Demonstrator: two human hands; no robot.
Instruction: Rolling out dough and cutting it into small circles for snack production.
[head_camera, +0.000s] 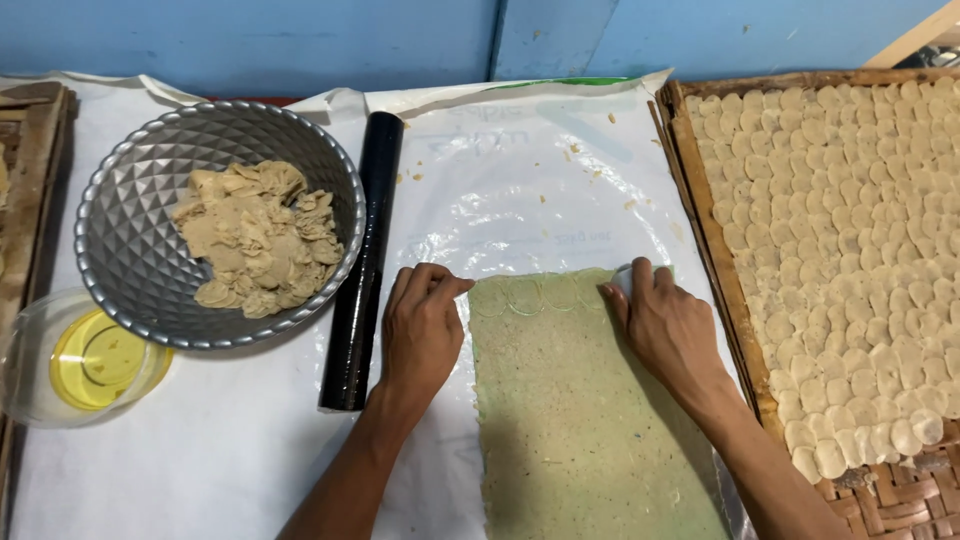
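- Dough sheet (585, 410), pale green and flat, lies on clear plastic film (520, 190) in the near middle, running from the hands toward the near edge; faint round cuts show along its far edge.
- Left hand (422, 330) rests palm down at the sheet's far left corner, fingers curled, tips touching the dough edge; it grips nothing.
- Right hand (665, 325) sits at the far right corner, fingers bent over a small pale object, possibly a round cutter, though too little of it shows to be sure.
- Roller (362, 265), black and long, lies just left of the left hand, pointing near to far.
- Metal bowl (130, 250), faceted, stands far left and holds tan dough scraps (258, 238).
- Clear dish (30, 360) with yellow oil (95, 358) sits near left, just beside the bowl.
- Woven tray (700, 200) on the right is packed with overlapping pale dough rounds (850, 250).
- White cover (200, 440) spreads under everything; a green-edged flat bag shows at its far edge, and faint grey print shows through the film, too blurred to read.
- Blue wall (300, 40) runs along the far side.
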